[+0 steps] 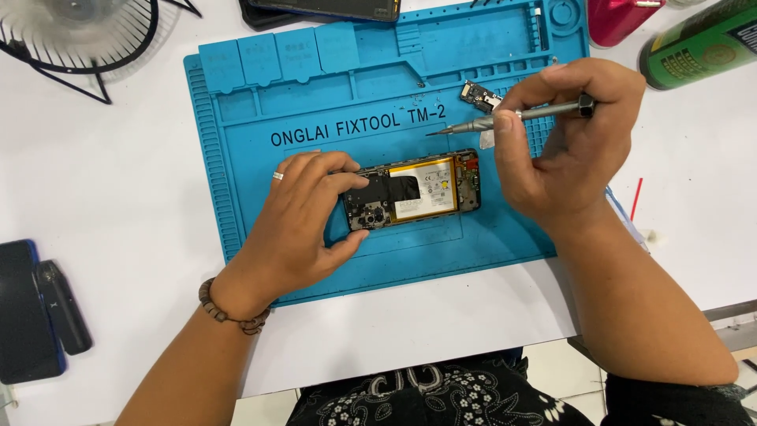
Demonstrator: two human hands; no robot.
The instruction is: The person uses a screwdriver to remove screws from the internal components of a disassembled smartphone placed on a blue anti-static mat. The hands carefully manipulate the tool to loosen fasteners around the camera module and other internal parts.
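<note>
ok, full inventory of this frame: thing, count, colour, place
mat: 1, blue, centre of white table
phone: 1, opened, black with yellow-edged battery, mid-mat
small board: 1, dark, upper right of mat
screwdriver: 1, grey metal, tip pointing left above phone
fan: 1, black wire guard, top left
dark device: 1, black, top edge behind mat
red container: 1, top right
green can: 1, top right corner
closed phone: 1, dark with blue edge, left edge
black case: 1, beside it
red stick: 1, right of mat
left hand: ring and bead bracelet, gripping phone's left end
right hand: holding screwdriver
</note>
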